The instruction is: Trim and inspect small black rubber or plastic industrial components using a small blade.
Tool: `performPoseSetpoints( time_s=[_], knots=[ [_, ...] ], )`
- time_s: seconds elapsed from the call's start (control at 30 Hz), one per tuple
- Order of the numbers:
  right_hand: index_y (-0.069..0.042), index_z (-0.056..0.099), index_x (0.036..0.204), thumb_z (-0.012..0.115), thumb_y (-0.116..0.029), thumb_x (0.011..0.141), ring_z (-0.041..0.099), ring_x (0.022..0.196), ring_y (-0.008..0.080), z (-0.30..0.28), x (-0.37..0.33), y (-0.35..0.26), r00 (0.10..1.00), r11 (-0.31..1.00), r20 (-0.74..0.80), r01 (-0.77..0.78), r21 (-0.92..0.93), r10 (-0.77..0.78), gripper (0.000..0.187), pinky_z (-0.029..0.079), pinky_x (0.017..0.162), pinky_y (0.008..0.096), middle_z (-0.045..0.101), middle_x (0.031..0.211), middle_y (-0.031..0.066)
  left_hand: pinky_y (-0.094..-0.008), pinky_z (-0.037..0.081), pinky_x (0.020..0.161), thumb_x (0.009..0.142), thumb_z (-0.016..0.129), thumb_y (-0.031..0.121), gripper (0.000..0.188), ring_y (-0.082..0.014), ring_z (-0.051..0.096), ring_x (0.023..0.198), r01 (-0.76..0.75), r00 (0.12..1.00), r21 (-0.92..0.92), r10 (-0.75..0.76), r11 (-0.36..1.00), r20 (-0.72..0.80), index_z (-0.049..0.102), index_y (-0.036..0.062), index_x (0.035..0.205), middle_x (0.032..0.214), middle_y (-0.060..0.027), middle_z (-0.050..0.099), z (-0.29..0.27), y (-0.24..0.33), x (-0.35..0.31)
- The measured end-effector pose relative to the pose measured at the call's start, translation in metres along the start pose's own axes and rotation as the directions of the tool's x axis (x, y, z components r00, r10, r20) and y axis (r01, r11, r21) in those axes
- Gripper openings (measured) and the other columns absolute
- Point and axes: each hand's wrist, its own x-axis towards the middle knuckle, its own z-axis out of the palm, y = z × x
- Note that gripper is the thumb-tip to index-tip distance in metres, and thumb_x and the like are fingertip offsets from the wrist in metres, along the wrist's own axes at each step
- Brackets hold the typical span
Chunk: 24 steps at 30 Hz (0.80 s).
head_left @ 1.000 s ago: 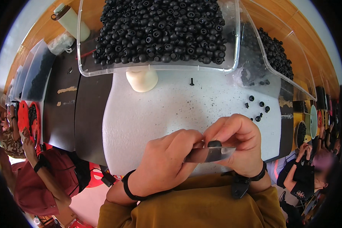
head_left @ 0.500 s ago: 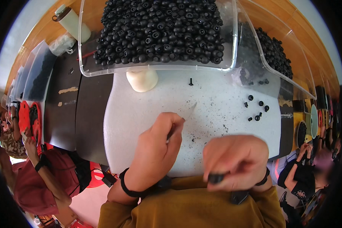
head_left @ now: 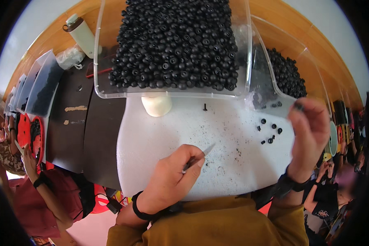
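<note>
Above the white foam pad (head_left: pixel 217 139), a thin metal tool (head_left: pixel 199 158) is gripped by the left hand (head_left: pixel 172 180); a black bead (head_left: pixel 298 106) is pinched by the raised right hand (head_left: pixel 311 135).

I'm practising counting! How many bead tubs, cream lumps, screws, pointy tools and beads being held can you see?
Clear tubs of black beads: 2
Cream lump: 1
Black screw: 1
Metal tool, in left hand: 1
Black bead, in right hand: 1
Total: 6

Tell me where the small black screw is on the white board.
In the head view the small black screw stands alone on the white board, near its far edge, just right of the cream dome, below the clear bead bin.
</note>
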Motion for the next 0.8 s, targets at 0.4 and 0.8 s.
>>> performPoseSetpoints(
  time_s=[0.4, 0.8],
  knots=[
    [-0.001, 0.059, 0.096, 0.066, -0.008, 0.071, 0.052, 0.094, 0.0324, 0.089, 0.028, 0.007, 0.737, 0.625, 0.579, 0.643, -0.443, -0.348, 0.027, 0.043, 0.081, 0.0383, 0.056, 0.102, 0.0135, -0.0223, 0.041, 0.062, 0.085, 0.056, 0.006, 0.01, -0.0078, 0.048, 0.066, -0.065, 0.997, -0.031, 0.067, 0.997, 0.038, 0.053, 0.0, 0.092, 0.076, -0.0035, 0.057, -0.005, -0.003, -0.005],
    [-0.001, 0.059, 0.087, 0.065, -0.011, 0.071, 0.051, 0.083, 0.0289, 0.136, 0.035, 0.029, 0.682, 0.709, 0.667, 0.627, -0.323, -0.3, 0.02, 0.042, 0.075, 0.0377, 0.056, 0.09, 0.0108, -0.0227, 0.041, 0.059, 0.085, 0.056, 0.006, 0.009, -0.0085, 0.049, 0.063, -0.028, 1.0, -0.006, 0.028, 1.0, 0.008, 0.054, 0.0007, 0.092, 0.071, -0.0036, 0.056, -0.011, -0.008, -0.014]
  ],
)
